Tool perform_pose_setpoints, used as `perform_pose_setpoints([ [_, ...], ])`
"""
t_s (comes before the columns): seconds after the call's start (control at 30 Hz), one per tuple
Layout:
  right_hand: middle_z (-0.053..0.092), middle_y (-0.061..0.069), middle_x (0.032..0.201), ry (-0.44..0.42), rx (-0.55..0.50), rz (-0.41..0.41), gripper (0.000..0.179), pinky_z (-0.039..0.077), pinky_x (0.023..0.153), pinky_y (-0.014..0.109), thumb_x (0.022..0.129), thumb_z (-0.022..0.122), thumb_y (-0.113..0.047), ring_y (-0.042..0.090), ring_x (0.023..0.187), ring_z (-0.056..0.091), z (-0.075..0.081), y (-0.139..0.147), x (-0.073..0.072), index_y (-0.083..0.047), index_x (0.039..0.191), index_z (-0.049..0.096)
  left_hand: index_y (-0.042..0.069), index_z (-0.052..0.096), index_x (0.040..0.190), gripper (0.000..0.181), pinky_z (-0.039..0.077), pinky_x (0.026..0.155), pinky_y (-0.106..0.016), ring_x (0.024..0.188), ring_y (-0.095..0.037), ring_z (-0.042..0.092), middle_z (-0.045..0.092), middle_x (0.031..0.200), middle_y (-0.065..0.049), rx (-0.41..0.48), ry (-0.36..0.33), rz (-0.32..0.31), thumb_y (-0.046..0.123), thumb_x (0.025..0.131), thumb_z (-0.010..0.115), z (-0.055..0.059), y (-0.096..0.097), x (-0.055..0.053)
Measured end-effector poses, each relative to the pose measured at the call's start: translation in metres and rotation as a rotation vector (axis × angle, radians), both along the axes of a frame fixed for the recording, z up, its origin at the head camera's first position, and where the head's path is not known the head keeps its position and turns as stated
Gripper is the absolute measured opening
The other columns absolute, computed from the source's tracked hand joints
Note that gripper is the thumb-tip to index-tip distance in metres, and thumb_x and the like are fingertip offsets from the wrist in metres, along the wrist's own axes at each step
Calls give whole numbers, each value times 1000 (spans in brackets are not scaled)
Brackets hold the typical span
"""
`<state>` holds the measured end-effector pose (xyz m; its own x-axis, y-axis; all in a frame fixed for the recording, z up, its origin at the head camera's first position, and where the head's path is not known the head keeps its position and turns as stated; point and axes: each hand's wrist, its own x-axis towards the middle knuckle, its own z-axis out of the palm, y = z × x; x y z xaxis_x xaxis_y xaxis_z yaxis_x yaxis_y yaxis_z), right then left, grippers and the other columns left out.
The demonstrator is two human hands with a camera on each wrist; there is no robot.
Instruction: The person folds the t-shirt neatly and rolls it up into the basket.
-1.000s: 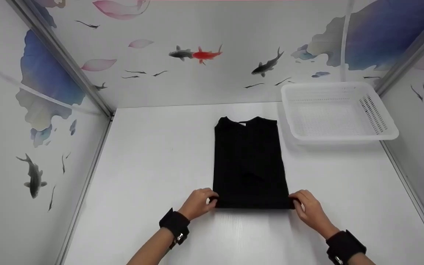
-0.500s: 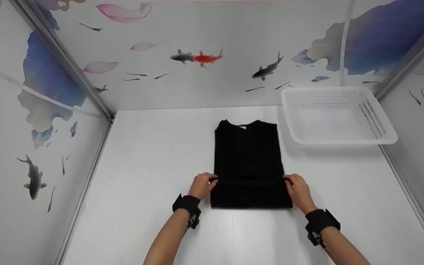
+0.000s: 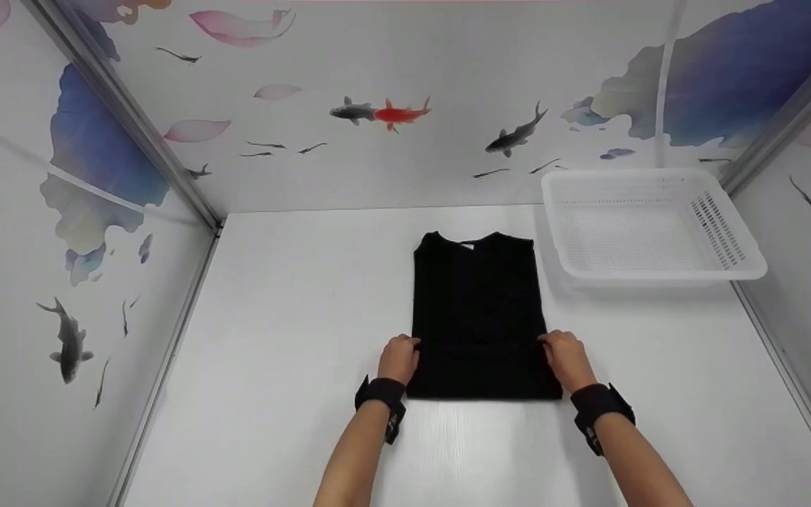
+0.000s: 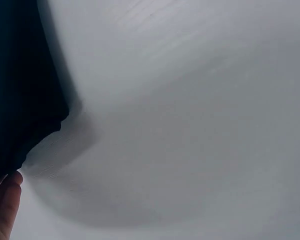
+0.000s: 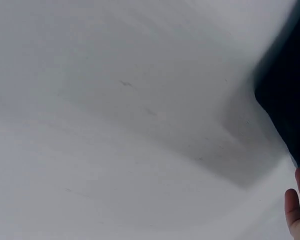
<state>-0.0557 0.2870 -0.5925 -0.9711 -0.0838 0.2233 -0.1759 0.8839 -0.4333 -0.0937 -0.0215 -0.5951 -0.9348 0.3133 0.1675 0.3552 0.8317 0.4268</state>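
Observation:
A folded black T-shirt [image 3: 477, 303] lies on the white table [image 3: 307, 317], neckline toward the back wall, with a small white label at the collar. Its bottom part is turned up in a fold. My left hand [image 3: 399, 360] pinches the fold at the shirt's left edge; in the left wrist view, the fingers [image 4: 9, 202] meet the dark cloth. On the opposite edge my right hand [image 3: 569, 359] holds the fold at about the same height. The right wrist view shows two of its fingers [image 5: 292, 205] beside the cloth, the rest cut off by the frame.
A white perforated plastic basket [image 3: 648, 225] stands at the back right, near the shirt's right shoulder. White panels printed with fish and petals, such as the back wall [image 3: 293, 179], enclose the table on the left, back and right.
Both hands have carried the shirt's bottom edge away from the body and laid it over the lower body of the shirt. Over the last half second the hands have barely shifted and the fold lies flatter.

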Motion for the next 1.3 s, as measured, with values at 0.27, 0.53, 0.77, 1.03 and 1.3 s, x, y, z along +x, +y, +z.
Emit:
perform_pose_setpoints([
  [0.27,66,23,92,-60,207,71,15,53,68,48,86,58,13,40,84,61,6,-3,-1,11,98,68,-3,71,106,21,55,74,-38,91,-31,64,67,102,-17,-31,63,11,1,85,71,-3,0,2],
  [0.53,64,21,97,192,74,124,23,52,73,49,78,71,11,38,88,61,4,-1,17,9,101,66,1,67,116,32,51,86,-39,108,-27,60,63,118,-13,-4,194,-166,6,85,75,3,-23,17],
  [0.77,63,15,94,445,66,151,34,47,73,53,64,80,10,33,85,60,-13,2,54,1,94,67,4,71,105,27,51,84,-35,104,-22,62,66,111,-9,2,320,-282,11,81,79,-3,-38,41],
  [1.03,63,19,101,459,64,192,42,49,76,51,59,82,13,34,90,61,-31,7,78,4,98,67,7,73,99,25,50,80,-31,101,-19,63,66,107,-5,-38,387,-353,9,76,82,-19,-47,57],
  [1.3,63,21,104,452,96,212,50,49,78,48,55,80,18,35,93,61,-41,8,79,10,102,65,5,73,103,30,50,82,-28,101,-18,64,68,108,-5,-117,390,-356,11,75,84,-27,-44,57],
])
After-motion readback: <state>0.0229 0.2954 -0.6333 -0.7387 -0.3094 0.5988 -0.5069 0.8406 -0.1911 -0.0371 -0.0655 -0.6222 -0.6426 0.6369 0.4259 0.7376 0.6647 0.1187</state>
